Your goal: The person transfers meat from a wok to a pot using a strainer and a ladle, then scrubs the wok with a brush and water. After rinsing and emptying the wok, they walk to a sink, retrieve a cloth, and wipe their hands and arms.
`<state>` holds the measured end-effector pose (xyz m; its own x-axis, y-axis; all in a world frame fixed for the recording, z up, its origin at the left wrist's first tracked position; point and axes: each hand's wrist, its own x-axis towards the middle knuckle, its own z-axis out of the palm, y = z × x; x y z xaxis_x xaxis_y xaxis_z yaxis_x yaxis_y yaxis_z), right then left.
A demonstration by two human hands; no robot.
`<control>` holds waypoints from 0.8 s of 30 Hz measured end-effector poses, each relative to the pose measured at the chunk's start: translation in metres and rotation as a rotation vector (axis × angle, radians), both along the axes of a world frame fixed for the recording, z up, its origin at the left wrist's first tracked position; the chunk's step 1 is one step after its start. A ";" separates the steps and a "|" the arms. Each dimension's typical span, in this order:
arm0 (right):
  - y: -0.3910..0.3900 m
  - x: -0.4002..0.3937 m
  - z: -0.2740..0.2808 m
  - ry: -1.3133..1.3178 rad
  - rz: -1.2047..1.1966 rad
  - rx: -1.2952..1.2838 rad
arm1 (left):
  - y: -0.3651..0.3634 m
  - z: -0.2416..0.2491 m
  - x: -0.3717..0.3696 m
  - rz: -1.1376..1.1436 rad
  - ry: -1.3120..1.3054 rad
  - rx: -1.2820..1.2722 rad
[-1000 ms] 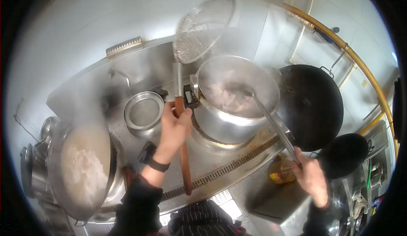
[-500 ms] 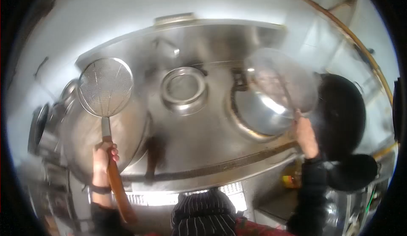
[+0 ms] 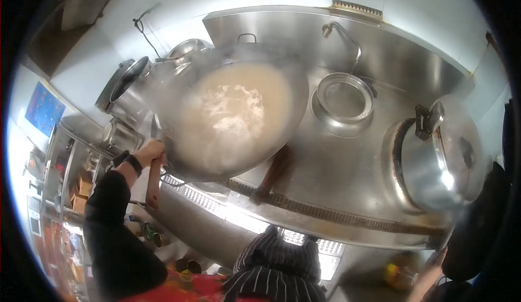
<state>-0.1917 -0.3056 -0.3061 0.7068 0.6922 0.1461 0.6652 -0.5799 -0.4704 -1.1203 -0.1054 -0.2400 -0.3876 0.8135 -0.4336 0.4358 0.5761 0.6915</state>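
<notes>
My left hand is closed round the wooden handle of a strainer, beside the left rim of a large wok. Steam blurs the strainer's head. Pale, foamy liquid steams in the wok. At the lower right edge, my right hand is blurred and closed on the handle of a second mesh strainer. That strainer's round head shows as a see-through blur over the right side of a shiny metal pot.
A round metal container sits mid-stove below a bent tap. A brown wooden handle lies by the front grate. Pots stand at the left, beside shelves. Dark pans are at the right.
The view has swung left, bringing the whole wok into sight. My left hand has lowered its strainer from upright to the wok's left side. My right hand now shows near the lower right edge.
</notes>
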 end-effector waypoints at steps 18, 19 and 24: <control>-0.050 -0.089 0.074 -0.002 0.106 0.506 | 0.188 -0.051 0.227 0.288 -1.630 -0.073; -0.049 -0.090 0.077 0.009 0.110 0.505 | 0.197 -0.055 0.225 0.244 -1.658 -0.066; -0.047 -0.093 0.081 0.068 0.209 0.577 | 0.199 -0.030 0.227 0.299 -1.783 0.126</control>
